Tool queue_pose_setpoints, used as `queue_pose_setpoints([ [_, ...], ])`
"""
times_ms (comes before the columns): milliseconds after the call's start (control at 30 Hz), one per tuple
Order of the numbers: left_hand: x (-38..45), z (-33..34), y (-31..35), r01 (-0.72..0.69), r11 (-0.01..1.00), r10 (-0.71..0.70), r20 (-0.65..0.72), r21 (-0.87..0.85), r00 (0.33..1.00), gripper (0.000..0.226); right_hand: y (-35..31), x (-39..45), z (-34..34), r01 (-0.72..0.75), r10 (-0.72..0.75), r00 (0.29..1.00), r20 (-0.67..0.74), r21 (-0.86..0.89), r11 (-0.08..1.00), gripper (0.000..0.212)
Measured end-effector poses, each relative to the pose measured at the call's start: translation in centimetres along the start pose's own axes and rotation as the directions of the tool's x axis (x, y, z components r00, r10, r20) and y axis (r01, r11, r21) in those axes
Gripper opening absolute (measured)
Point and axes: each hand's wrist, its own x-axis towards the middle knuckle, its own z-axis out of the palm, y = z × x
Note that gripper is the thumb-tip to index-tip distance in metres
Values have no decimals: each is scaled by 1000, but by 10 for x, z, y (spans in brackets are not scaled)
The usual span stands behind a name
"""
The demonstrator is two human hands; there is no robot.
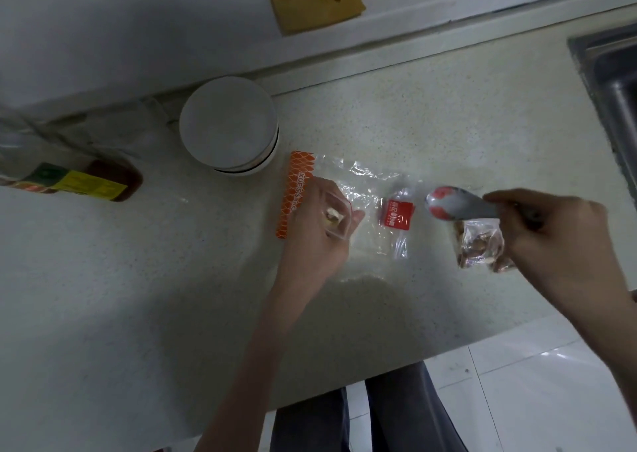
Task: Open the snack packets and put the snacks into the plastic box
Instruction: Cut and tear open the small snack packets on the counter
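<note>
The frame is soft with motion blur, so fine print and small edges are hard to read. The left hand (pixel 319 231) curls around a small clear plastic box (pixel 337 215), held above the counter (pixel 413 124); pale snack pieces show through its wall, but their exact kind cannot be told. The right hand (pixel 555 241) grips a grey and red snack packet (pixel 458 205), rounded at its free end, and its fingers hide the other end. Just below that hand sits a clear packet of brown nuts (pixel 481 245), crinkled and glossy, partly covered by the knuckles; whether the hand touches it is unclear. Between the 2 hands a flat clear packet with a red label (pixel 399 215) lies on the counter. Under it spreads a large transparent bag (pixel 358 176), wrinkled and shiny, with an orange net-patterned strip along its left edge. Behind it stands a stack of white bowls (pixel 229 124), smooth and round. A bottle with a yellow and green label (pixel 72 179) lies at the far left, partly cut off. A steel sink (pixel 613 83) is cropped at the right edge. The counter is pale speckled stone.
</note>
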Motion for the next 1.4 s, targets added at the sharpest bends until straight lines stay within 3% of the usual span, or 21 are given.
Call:
queue_pose_setpoints([
  [167,6,-10,-20,147,989,-147,-2,-15,989,38,24,1,24,-59,59,998,12,-11,998,39],
  [367,4,-37,-36,265,962,-264,-22,65,964,26,44,15,52,-57,63,996,69,-86,995,29],
  [500,14,-45,-32,278,954,-270,-80,115,960,12,41,21,62,-42,42,997,68,-7,999,29],
  [600,25,-47,-32,303,931,-300,-49,201,953,15,39,25,69,1,-4,996,88,35,999,27],
  [800,24,-38,-44,351,927,-355,12,129,935,23,35,34,87,-2,-51,965,258,200,980,31],
  [933,23,-34,-55,392,918,-395,33,63,918,17,27,39,104,-24,-62,954,294,281,959,32],
  [1133,24,-34,-60,371,928,-371,-21,-28,928,15,21,44,107,147,-195,953,233,208,967,30],
  [1267,25,-27,-58,224,970,-236,-151,-92,960,24,13,34,98,274,-325,935,142,293,916,28],
  [1400,22,-24,-65,236,960,-249,-76,-147,965,27,15,31,100,291,-319,941,115,205,934,32],
])
